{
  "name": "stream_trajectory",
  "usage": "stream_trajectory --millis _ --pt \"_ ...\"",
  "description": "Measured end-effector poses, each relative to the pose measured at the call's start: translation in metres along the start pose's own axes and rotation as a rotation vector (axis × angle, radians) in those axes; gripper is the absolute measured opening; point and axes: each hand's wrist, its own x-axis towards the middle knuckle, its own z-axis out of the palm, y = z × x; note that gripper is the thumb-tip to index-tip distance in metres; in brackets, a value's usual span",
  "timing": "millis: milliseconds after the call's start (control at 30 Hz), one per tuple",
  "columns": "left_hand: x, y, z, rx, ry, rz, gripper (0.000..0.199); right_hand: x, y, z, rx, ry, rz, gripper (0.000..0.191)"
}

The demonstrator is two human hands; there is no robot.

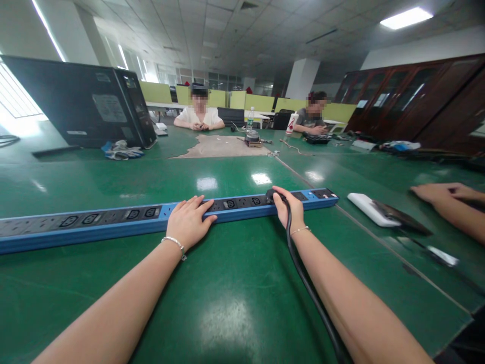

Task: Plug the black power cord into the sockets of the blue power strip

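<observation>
A long blue power strip (125,230) with black sockets lies across the green table, running from the left edge to right of centre. My left hand (190,218) rests flat on top of it, fingers stretched out across the sockets. Further right, my right hand (290,206) grips a black power plug (270,195) between thumb and fingers at the strip's socket face. Whether its pins are in a socket cannot be seen. From the plug, a thick black cable (303,273) runs down along my right forearm to the bottom of the view.
A black computer case (94,106) stands at the left, with gloves (122,150) before it. Another person's hands (447,194) rest at the right near a white device (373,210). Two people sit across the table (227,283), near a water bottle (250,119).
</observation>
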Motion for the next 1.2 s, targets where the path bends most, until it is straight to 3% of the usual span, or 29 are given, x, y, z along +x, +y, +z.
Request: stream_trajectory --millis 567,933,1200 --pt "-0.001 0.001 0.002 -0.016 0.039 -0.003 0.045 -0.007 -0.005 0.003 -0.152 0.007 -0.208 0.031" --pt "-0.001 0.0 0.004 -0.034 0.053 -0.007 0.045 -0.005 -0.001 0.002 -0.148 -0.002 -0.12 0.031" --pt "-0.001 0.0 0.002 -0.02 0.034 -0.005 0.045 -0.012 -0.004 0.004 -0.291 -0.077 -0.224 0.033"
